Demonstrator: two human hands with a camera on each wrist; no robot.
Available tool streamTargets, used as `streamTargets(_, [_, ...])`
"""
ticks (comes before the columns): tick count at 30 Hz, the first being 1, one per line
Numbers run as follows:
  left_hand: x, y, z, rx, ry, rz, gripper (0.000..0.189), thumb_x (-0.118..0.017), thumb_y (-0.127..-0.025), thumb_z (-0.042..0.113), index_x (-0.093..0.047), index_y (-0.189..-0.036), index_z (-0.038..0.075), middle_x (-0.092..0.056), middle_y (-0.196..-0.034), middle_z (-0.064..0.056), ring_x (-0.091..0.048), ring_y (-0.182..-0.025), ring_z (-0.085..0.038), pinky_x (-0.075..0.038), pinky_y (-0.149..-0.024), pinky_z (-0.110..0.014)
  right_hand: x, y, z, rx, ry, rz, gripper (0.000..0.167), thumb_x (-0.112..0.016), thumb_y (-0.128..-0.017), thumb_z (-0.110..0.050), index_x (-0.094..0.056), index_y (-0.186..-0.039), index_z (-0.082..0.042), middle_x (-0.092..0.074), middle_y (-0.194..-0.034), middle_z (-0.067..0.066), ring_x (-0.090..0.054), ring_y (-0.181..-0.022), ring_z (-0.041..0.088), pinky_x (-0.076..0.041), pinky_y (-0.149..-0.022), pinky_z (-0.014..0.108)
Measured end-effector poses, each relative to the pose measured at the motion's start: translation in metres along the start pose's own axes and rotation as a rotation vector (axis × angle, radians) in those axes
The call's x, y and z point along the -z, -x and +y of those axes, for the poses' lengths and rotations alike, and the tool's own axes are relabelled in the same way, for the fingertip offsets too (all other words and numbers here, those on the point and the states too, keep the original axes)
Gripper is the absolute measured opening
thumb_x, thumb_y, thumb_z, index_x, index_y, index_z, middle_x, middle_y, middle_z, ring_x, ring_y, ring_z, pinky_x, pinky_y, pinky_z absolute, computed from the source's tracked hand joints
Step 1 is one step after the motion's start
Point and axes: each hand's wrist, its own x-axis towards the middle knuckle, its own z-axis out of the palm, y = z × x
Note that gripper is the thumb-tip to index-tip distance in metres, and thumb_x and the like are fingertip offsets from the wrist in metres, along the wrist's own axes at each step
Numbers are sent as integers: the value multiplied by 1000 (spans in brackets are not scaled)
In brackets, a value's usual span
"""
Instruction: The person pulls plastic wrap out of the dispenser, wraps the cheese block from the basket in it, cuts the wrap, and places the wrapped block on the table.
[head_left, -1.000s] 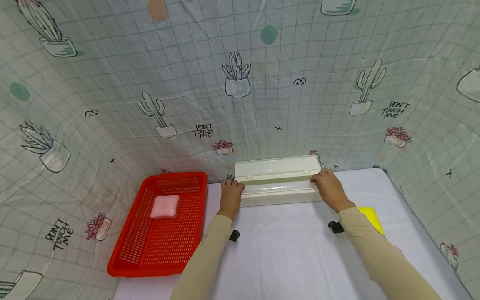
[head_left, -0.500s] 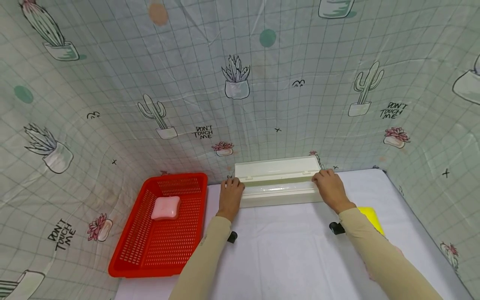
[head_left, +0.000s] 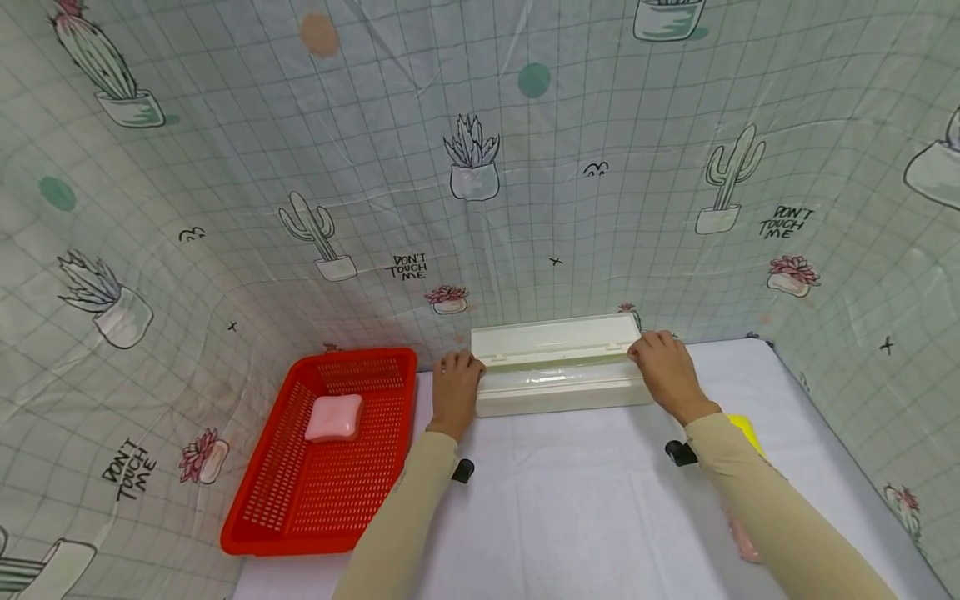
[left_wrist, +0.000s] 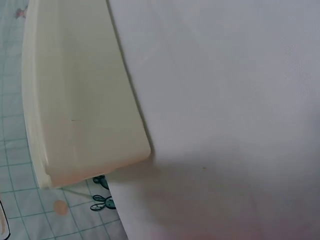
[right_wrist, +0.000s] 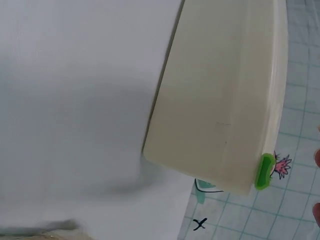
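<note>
In the head view a long white cling film dispenser (head_left: 562, 400) lies by the back wall. Its lid (head_left: 555, 335) is raised at the rear, and clear film (head_left: 558, 377) shines inside the trough. My left hand (head_left: 456, 390) holds the dispenser's left end with curled fingers. At the opposite end, my right hand (head_left: 667, 375) grips with bent fingers, its thumb side at the upper corner. What the fingertips touch behind the rim is hidden. The right wrist view shows the dispenser's front with a green slider (right_wrist: 265, 171) at its end; the left wrist view shows the other front end.
A red plastic basket (head_left: 330, 483) with a pink soap-like block (head_left: 334, 417) stands at the left. Two black objects (head_left: 463, 471) lie near the forearms. A yellow item (head_left: 748, 429) and a pink item (head_left: 742, 540) sit partly beneath my right sleeve.
Both hands have shifted slightly outward, the left one leftward and the right one rightward and a little up. More of the dispenser's ends shows. The head view has tilted slightly.
</note>
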Motion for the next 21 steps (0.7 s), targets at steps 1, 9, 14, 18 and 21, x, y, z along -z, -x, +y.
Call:
streamTargets(1, [1,0,0,7,13,-2,9,-70,-99,19,-78,-103,18,-61,-106,-3,-56,-109,-26,-43,-96,-44,1,0,0,6,3,10,7,-71,-97,-6,-72,-100,1,-68,-105,19,-61,-107,43,-52,-89,58])
streamTargets(9, [13,-2,-4,43,69,-38,13,-66,-104,21,-77,-108,17,-65,-117,-5,-55,-115,-27,-42,-103,-46,6,-3,2,68,36,102,8,-75,-94,-6,-72,-96,1,-66,-99,17,-61,-102,42,-52,-84,57])
streamTargets(14, [19,-3,-6,51,83,-6,12,-68,-103,21,-78,-108,17,-65,-135,-8,-56,-120,-28,-41,-102,-46,11,-4,3,107,56,152,7,-75,-93,-6,-71,-95,0,-65,-98,16,-61,-101,42,-52,-84,57])
streamTargets(18, [25,-5,-7,63,87,2,13,-69,-102,21,-79,-109,16,-65,-132,-7,-56,-118,-28,-42,-102,-45,18,-7,3,134,72,183,8,-77,-91,-4,-71,-94,0,-66,-98,17,-62,-100,42,-52,-82,57])
streamTargets(21, [29,-7,-8,75,77,-9,15,-68,-103,24,-79,-110,17,-65,-125,-5,-56,-118,-27,-42,-103,-46,24,-9,2,143,82,194,9,-78,-90,-3,-71,-92,0,-66,-98,18,-62,-100,43,-52,-80,57])
